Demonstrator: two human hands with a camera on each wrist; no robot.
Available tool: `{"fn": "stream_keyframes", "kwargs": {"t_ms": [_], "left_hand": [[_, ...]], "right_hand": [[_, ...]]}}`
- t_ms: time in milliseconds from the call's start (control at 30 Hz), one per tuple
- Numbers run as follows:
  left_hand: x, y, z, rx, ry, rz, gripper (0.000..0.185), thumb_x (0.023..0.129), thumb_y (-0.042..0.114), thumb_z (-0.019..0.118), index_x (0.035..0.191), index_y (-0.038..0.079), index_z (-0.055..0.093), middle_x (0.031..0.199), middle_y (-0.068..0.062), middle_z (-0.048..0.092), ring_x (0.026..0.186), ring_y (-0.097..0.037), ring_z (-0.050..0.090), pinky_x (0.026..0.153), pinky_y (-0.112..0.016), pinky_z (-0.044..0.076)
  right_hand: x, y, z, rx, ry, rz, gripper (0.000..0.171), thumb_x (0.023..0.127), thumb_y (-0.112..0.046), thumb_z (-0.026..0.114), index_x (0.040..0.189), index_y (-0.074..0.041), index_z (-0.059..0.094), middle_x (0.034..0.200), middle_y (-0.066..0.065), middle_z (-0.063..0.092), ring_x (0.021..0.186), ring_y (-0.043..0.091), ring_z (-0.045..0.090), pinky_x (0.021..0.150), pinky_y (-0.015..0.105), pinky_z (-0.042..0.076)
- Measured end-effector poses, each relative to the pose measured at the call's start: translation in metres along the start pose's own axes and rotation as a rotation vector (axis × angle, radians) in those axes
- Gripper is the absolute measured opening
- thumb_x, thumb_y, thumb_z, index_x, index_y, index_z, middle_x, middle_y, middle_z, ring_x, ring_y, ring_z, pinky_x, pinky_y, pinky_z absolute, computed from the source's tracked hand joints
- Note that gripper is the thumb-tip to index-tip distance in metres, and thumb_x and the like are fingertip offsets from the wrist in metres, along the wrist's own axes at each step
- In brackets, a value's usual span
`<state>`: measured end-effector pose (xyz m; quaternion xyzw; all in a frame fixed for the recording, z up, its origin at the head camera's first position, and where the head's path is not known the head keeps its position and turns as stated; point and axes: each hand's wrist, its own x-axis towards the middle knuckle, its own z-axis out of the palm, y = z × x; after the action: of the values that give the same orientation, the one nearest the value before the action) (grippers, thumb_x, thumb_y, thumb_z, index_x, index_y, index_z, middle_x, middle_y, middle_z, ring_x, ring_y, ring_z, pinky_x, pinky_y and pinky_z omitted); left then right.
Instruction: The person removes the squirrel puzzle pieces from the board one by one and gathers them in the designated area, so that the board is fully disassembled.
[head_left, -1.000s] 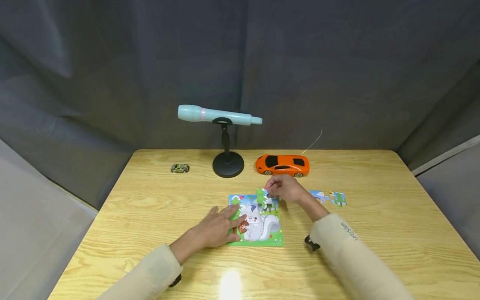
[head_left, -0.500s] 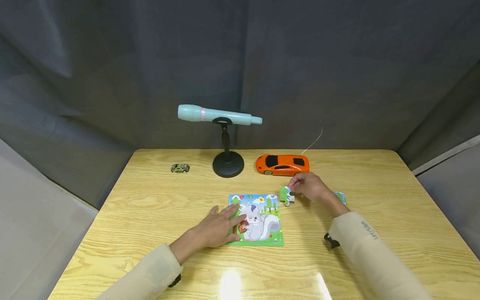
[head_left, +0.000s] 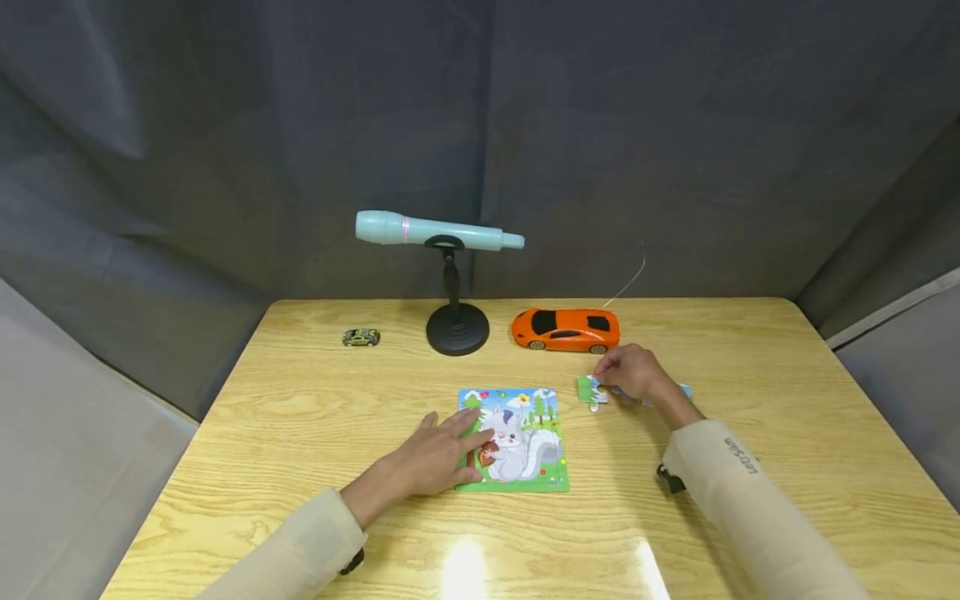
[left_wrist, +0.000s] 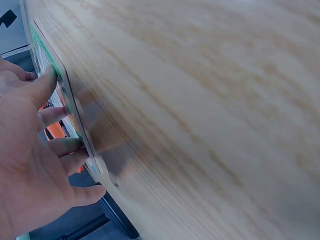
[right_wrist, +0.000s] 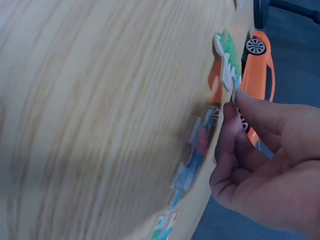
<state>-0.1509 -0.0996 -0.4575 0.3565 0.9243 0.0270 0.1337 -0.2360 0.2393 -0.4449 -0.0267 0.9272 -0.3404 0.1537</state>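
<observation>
- So the knobbly green-and-white jigsaw piece (head_left: 586, 389) is sitting right of the puzzle board, in front of the glossy orange toy sports car (head_left: 566, 330); the person's right hand (head_left: 636, 372) is pinching its edge. I'm not able to tell whether it's touching the wood.
- Edge grip is looking right to me. If you're moving it, try going level and light so the tabs aren't bending.
- Loose blue-toned jigsaw pieces (right_wrist: 187, 165) are lying close by that hand, so I'd be lifting rather than dragging; a low knuckle could be scattering them.
- Thin, green-bordered squirrel puzzle board (head_left: 543, 477): the left hand (head_left: 431, 458) is resting on its left side, fingers spread, gripping nothing. Good for steadying. The hands are staying out of each other's way, well apart.
- Writing: the cream fabric right sleeve (head_left: 712, 471) is showing dark lettering, seemingly starting "Let"; I'm not making out the rest. The board's corner mark is looking too tiny to read.
</observation>
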Motion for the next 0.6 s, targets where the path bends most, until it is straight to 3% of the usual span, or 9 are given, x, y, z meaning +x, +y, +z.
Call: {"fn": "stream_keyframes", "kwargs": {"t_ms": [300,500,600], "left_hand": [[-0.0007,0.0006,-0.0019,0.001,-0.004,0.007,0.065,0.092,0.053,0.050,0.148,0.023,0.034,0.158,-0.012,0.021,0.146,-0.026,0.023,0.110,-0.061,0.026],[-0.0006,0.0009,-0.0011,-0.011,-0.001,0.000,0.066,0.091,0.053,0.051,0.148,0.024,0.034,0.158,-0.011,0.021,0.146,-0.026,0.023,0.111,-0.061,0.025],[-0.0007,0.0004,-0.0008,-0.022,0.007,-0.002,0.066,0.091,0.054,0.052,0.148,0.024,0.034,0.158,-0.011,0.021,0.146,-0.027,0.022,0.112,-0.060,0.024]], "right_hand": [[0.0052,0.0058,0.0014,-0.113,0.025,-0.013,0.014,0.091,-0.012,0.062,0.096,-0.002,0.069,0.082,0.009,0.066,0.066,0.014,0.053,0.056,0.024,0.045],[0.0020,0.0035,-0.0009,-0.066,0.023,0.006,0.015,0.093,-0.011,0.058,0.099,-0.001,0.068,0.082,0.012,0.066,0.062,0.016,0.054,0.054,0.024,0.045],[-0.0015,-0.0016,0.0002,-0.080,0.032,-0.032,0.015,0.093,-0.013,0.058,0.097,-0.001,0.068,0.081,0.012,0.066,0.062,0.015,0.054,0.054,0.025,0.045]]}}
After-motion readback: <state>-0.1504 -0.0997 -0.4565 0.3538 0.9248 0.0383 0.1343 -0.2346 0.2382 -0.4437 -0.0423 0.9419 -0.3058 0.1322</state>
